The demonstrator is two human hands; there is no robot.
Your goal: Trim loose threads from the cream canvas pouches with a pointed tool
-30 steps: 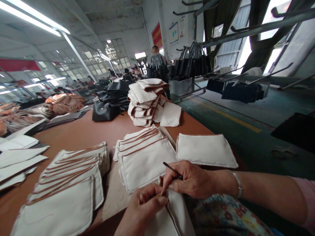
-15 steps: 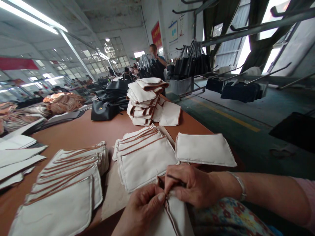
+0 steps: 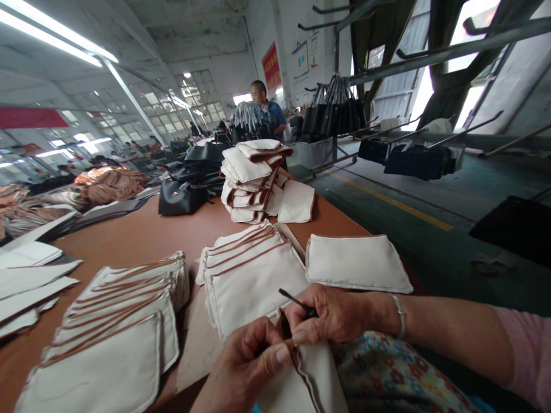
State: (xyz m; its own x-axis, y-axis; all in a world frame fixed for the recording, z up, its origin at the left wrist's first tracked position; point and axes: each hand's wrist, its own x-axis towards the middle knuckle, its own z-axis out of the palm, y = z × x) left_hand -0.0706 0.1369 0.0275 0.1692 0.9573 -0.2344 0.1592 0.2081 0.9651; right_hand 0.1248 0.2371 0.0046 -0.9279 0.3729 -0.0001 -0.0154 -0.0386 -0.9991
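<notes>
My left hand [image 3: 253, 355] is closed, thumb and fingers pinching the top edge of a white fabric pouch [image 3: 316, 370] with brown trim at its opening. My right hand [image 3: 325, 315] meets it at the same edge, its thumb pressed on the brown trim. A slim dark tool [image 3: 295, 300] sticks out of the right fist, its tip pointing up and left; its full shape is hidden. Just beyond my hands lies an overlapping stack of white pouches [image 3: 258, 284]. A single white pouch [image 3: 357, 263] lies flat to its right.
On the left, another fanned row of pouches [image 3: 99, 355] rests on the brown tabletop [image 3: 129, 229]. Farther back stand a tall pile of folded pouches [image 3: 247, 186] and black bags [image 3: 181, 198]. Metal racks [image 3: 430, 57] rise at right. A person [image 3: 275, 115] stands beyond the table.
My right hand has turned slightly, so the dark tool now points up and away from the seam. Both hands still pinch the pouch edge. The person behind has shifted slightly left.
</notes>
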